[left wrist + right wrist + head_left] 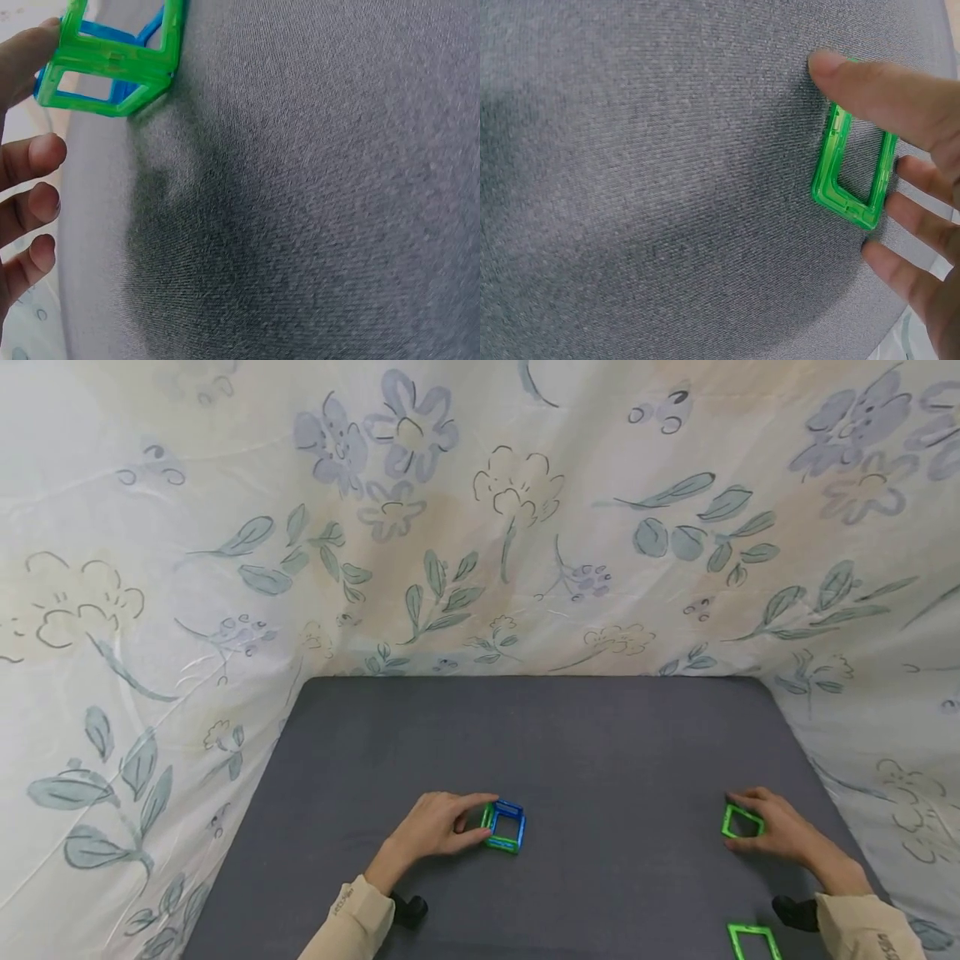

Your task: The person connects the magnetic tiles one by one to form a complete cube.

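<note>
On the left, a blue and green frame of square magnetic tiles (507,843) stands on the dark grey table. My left hand (431,827) holds it between thumb and index finger at its left side. In the left wrist view the green faces of the tile frame (112,64) are near, the blue ones behind, and three lower fingertips hang apart from it. At the right, my right hand (783,835) holds a green square tile (727,820) between thumb and fingers. The thumb crosses over the green tile (827,169) in the right wrist view.
Another green square tile (753,930) lies near the front right of the table (540,735), partly cut off by the frame's lower edge. Floral cloth (465,635) hangs behind the table and along its sides.
</note>
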`<state>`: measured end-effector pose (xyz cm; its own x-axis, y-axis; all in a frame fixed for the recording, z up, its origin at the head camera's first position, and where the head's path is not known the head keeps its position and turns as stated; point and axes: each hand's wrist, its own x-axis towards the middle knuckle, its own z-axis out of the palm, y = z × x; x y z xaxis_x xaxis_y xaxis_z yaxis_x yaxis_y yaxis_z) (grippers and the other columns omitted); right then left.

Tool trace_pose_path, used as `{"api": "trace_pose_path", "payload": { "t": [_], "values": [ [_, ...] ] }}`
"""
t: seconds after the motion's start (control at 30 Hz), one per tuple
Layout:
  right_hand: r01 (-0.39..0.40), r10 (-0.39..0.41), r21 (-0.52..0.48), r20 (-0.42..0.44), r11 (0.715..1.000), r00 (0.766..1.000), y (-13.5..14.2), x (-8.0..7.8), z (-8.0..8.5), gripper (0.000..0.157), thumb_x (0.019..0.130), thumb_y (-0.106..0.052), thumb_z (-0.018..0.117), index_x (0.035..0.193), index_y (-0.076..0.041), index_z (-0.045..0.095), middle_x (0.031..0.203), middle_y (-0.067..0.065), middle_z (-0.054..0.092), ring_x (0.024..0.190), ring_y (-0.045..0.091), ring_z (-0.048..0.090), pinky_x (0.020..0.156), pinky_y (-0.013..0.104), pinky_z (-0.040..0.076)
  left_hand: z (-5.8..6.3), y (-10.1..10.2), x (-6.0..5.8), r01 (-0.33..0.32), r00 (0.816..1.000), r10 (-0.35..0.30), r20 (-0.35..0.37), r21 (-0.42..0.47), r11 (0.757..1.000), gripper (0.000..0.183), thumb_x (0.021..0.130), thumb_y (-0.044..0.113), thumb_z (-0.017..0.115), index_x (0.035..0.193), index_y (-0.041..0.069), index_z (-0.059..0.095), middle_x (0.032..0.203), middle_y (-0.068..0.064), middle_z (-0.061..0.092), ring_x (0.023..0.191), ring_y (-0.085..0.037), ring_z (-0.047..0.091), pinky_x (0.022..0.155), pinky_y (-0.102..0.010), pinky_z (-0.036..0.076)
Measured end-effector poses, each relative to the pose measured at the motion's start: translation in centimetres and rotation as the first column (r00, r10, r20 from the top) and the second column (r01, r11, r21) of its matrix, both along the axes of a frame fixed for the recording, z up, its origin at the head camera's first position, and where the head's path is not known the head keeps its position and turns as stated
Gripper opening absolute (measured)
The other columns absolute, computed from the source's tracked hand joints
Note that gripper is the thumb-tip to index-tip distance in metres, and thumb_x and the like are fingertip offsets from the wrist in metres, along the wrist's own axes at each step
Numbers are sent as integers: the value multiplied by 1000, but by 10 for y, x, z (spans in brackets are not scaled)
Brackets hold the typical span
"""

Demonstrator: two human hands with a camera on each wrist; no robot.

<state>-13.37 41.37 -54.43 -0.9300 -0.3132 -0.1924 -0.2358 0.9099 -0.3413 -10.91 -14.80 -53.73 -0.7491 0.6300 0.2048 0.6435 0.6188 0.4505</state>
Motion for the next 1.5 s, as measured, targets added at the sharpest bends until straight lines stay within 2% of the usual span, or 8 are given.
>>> {"api": "trace_pose_path", "payload": {
  "t": [0.37, 0.77, 0.97, 1.1, 1.17, 1.3, 1.4, 1.5],
  "values": [
    [-18, 18, -2, -10, 1000, 1000, 0, -1, 5, 68, 69, -28, 93, 119, 13, 69, 103, 18, 64, 92, 35, 63, 79, 55, 52, 0, 2, 6, -57, 998, 57, -16, 34, 998, 49, 92, 39, 76, 137, 21, 66, 54, 13, 45, 48, 8, 24, 50, -11, 20],
    [-3, 2, -6, -139, 1000, 990, -4, 9, 3, 68, 71, -31, 91, 119, 11, 69, 111, 31, 67, 95, 44, 67, 76, 58, 53, -6, 3, 8, -81, 997, 82, -12, 40, 996, 49, 93, 41, 75, 138, 24, 64, 55, 15, 45, 47, 9, 25, 50, -11, 23],
    [26, -38, -53, -251, 998, 967, -7, 17, -4, 64, 66, -26, 94, 114, 10, 71, 104, 23, 68, 89, 40, 66, 71, 54, 53, -6, 2, 8, -86, 996, 86, 4, 37, 996, 49, 93, 43, 74, 138, 26, 64, 55, 16, 44, 46, 8, 26, 50, -12, 24],
    [3, -51, -126, -378, 992, 924, -16, 19, -7, 64, 59, -20, 97, 112, 8, 73, 100, 18, 69, 85, 39, 65, 68, 50, 54, -7, 2, 7, -86, 996, 86, 14, 33, 996, 50, 93, 44, 73, 139, 27, 63, 55, 16, 44, 46, 8, 26, 50, -12, 24],
    [-25, -62, -182, -458, 983, 887, -25, 19, -7, 64, 56, -15, 98, 111, 6, 74, 98, 15, 70, 83, 32, 65, 67, 40, 55, -7, 2, 7, -85, 996, 85, 14, 31, 996, 50, 93, 43, 73, 139, 27, 63, 55, 16, 43, 47, 8, 26, 50, -12, 24],
    [-88, -106, -323, -537, 942, 837, -48, 17, -6, 70, 53, -2, 97, 118, 5, 73, 102, 15, 69, 91, -5, 58, 74, 10, 46, -7, 3, 7, -86, 996, 86, 9, 28, 996, 50, 93, 43, 74, 139, 26, 63, 55, 16, 43, 47, 8, 26, 51, -12, 24],
    [-114, -131, -413, -519, 904, 845, -67, 16, -3, 74, 56, 3, 94, 126, 2, 70, 107, 16, 68, 105, -23, 45, 83, -1, 39, -7, 3, 7, -88, 996, 88, 1, 21, 996, 50, 93, 43, 74, 139, 26, 64, 55, 16, 43, 47, 8, 25, 51, -12, 24],
    [-137, -128, -461, -499, 877, 857, -88, 16, 1, 73, 60, 5, 93, 129, -2, 70, 110, 14, 68, 109, -23, 47, 88, -3, 39, -7, 3, 7, -89, 996, 89, -7, 15, 996, 50, 93, 43, 74, 138, 26, 64, 55, 16, 42, 47, 8, 25, 51, -12, 24]
  ]
}}
